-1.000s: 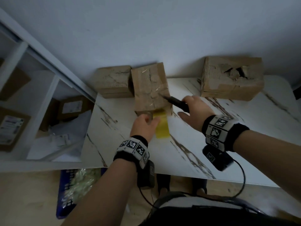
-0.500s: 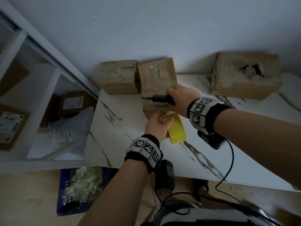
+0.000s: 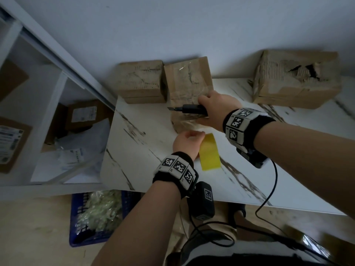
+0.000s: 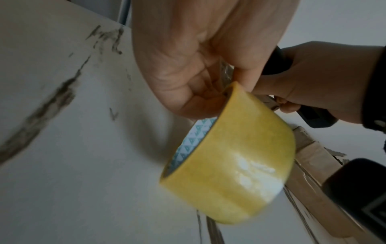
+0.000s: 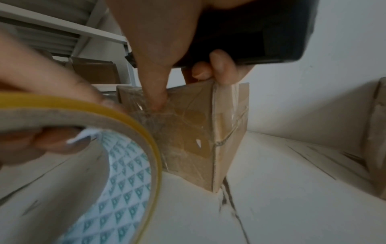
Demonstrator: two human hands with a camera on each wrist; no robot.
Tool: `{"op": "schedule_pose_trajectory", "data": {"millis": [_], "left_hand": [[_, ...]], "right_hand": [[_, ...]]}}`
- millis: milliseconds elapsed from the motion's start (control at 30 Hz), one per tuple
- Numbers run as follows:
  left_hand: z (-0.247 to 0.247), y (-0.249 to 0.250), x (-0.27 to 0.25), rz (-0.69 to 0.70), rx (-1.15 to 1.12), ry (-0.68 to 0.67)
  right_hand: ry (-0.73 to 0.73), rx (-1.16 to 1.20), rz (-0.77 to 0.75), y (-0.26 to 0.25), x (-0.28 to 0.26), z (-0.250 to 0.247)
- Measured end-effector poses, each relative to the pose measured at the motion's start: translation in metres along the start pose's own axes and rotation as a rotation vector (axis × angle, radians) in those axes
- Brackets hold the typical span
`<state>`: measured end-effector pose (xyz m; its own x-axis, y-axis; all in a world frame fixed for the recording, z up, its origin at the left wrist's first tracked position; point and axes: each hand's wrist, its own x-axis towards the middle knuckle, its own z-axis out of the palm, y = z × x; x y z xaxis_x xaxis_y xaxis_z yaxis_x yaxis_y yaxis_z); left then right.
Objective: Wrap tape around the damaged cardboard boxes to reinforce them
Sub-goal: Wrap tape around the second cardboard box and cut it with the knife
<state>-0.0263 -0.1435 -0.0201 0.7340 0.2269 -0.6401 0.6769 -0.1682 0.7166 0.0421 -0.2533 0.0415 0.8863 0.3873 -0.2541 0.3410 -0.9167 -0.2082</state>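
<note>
The taped cardboard box (image 3: pixel 189 87) stands upright on the marble table (image 3: pixel 146 162) by the wall, the left hand (image 3: pixel 187 144) gripping the yellow tape roll (image 3: pixel 209 152) just before it — the right hand (image 3: pixel 216 110), clutching a utility knife (image 3: pixel 189 109) while pressing the film, could nick fingers or slash the cardboard.

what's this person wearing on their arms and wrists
Both forearms are bare, with no sleeves. Each wrist carries a black band faced with white tiles printed with black square markers; the left wrist's band matches. Under each wrist hangs a small black camera box, also marker-tagged, with a thin black cable trailing back toward the body.
</note>
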Motion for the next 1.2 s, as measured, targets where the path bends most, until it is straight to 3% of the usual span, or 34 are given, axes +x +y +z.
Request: {"op": "schedule_pose_trajectory", "data": {"millis": [300,567,733,933,1200], "left_hand": [[-0.005,0.003,-0.001,0.08,0.165,0.055],[-0.005,0.007,-0.004,0.101,0.229,0.055],[-0.005,0.009,-0.006,0.129,0.258,0.062],[-0.004,0.011,-0.008,0.133,0.285,0.062],[-0.011,0.013,-0.006,0.193,0.476,0.09]], "right_hand": [[-0.031,0.266,0.0,0.015,-0.021,-0.017],[-0.241,-0.02,0.045,0.021,-0.056,-0.043],[-0.256,-0.19,0.061,0.008,-0.052,-0.037],[-0.266,-0.221,0.082,0.001,-0.042,-0.026],[-0.301,-0.313,0.164,0.032,-0.051,-0.038]]}}
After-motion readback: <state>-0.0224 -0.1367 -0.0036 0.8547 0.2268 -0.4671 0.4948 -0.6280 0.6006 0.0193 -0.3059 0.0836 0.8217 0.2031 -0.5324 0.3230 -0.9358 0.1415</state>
